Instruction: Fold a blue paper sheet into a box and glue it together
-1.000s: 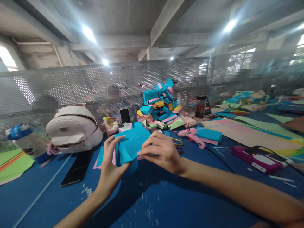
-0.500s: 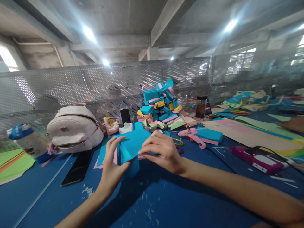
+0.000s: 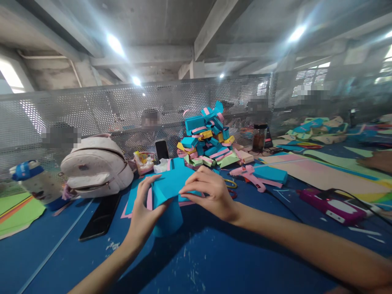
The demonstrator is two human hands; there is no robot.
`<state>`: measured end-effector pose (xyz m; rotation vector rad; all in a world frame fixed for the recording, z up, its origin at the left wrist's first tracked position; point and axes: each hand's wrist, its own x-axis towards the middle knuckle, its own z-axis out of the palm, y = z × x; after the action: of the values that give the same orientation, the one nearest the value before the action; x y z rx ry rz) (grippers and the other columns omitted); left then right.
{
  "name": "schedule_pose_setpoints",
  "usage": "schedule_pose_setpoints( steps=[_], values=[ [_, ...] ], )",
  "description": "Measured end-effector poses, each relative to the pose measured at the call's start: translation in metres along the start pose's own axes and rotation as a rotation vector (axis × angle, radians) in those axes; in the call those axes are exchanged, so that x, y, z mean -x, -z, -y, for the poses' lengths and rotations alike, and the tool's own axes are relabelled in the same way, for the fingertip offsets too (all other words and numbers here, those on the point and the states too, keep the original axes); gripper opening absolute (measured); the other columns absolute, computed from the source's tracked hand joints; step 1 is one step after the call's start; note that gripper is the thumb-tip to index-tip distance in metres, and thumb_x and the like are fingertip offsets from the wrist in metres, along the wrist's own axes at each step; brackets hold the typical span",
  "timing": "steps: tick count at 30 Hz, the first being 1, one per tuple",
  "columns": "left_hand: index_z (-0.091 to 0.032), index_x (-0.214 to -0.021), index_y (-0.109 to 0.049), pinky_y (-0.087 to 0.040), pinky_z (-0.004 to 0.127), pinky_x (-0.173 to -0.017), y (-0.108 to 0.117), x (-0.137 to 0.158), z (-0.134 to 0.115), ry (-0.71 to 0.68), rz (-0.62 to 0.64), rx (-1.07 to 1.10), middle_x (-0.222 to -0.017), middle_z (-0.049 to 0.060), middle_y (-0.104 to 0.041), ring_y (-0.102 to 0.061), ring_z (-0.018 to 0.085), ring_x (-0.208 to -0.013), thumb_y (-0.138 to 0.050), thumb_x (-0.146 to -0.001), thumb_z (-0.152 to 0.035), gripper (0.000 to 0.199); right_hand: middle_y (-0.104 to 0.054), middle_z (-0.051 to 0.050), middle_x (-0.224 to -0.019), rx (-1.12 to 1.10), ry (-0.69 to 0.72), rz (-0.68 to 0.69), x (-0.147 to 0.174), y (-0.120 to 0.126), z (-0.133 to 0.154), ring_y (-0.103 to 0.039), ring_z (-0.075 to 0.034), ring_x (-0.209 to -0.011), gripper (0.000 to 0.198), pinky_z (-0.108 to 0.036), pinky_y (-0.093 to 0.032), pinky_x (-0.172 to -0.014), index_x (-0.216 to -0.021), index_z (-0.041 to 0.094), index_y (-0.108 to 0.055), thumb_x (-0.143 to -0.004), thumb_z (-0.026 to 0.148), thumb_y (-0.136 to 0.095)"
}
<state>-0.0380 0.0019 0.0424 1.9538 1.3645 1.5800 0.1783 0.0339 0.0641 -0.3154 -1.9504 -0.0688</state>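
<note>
Between my two hands is a blue paper piece (image 3: 173, 179), curved over with a rounded flap (image 3: 168, 220) hanging below. My left hand (image 3: 145, 204) grips its left side, the thumb on the near face and the fingers bent over the top. With thumb and fingertips pinched together, my right hand (image 3: 211, 194) holds its right edge. Blue and pink sheets (image 3: 130, 204) lie on the table behind my hands. A pink glue gun (image 3: 249, 175) rests to the right, beside a blue paper stack (image 3: 272, 174). Scissors (image 3: 231, 184) show partly behind my right hand.
A pile of folded paper pieces (image 3: 208, 141) stands at the back. Left are a white backpack (image 3: 96, 165), a black phone (image 3: 101, 216) and a bottle (image 3: 39, 185). A purple device (image 3: 330, 206) with cables lies right. A perforated metal screen (image 3: 122, 106) runs behind; people are beyond it.
The hanging blue flap shows lower and fuller below my left thumb. Both hands have kept their grip and hardly moved.
</note>
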Motion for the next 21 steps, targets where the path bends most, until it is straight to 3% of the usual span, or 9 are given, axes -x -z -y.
schedule_pose_setpoints(
  steps=[9,15,21],
  values=[
    [-0.034,-0.124,-0.055,-0.034,0.05,-0.107,-0.0012,-0.0008,-0.003,-0.074,-0.012,-0.051,-0.129,0.004,-0.053,-0.045,0.03,-0.128,-0.072,-0.076,-0.031,0.051,-0.066,-0.002,-0.085,-0.006,-0.043,0.037,0.0001,-0.0011,0.0054,-0.053,-0.017,-0.078,0.007,-0.033,-0.043,-0.073,-0.085,0.021,-0.068,-0.089,0.023,-0.063],
    [-0.031,-0.127,-0.052,-0.04,0.049,-0.103,0.0002,-0.0036,0.0004,0.007,-0.023,0.03,-0.129,0.007,-0.057,-0.052,0.031,-0.122,-0.073,-0.075,-0.038,0.056,-0.064,0.0,-0.083,-0.125,-0.163,-0.017,-0.0026,0.0009,0.0031,-0.055,-0.016,-0.081,0.004,-0.033,-0.044,-0.079,-0.085,0.022,-0.066,-0.089,0.023,-0.064],
    [-0.029,-0.128,-0.052,-0.043,0.046,-0.1,0.0015,-0.0035,-0.0004,0.05,-0.024,0.053,-0.13,0.009,-0.057,-0.053,0.031,-0.122,-0.073,-0.076,-0.039,0.057,-0.065,-0.001,-0.083,-0.085,-0.151,-0.034,-0.0009,0.0002,-0.0031,-0.055,-0.018,-0.081,0.004,-0.034,-0.044,-0.075,-0.089,0.025,-0.071,-0.087,0.027,-0.067]
  ],
)
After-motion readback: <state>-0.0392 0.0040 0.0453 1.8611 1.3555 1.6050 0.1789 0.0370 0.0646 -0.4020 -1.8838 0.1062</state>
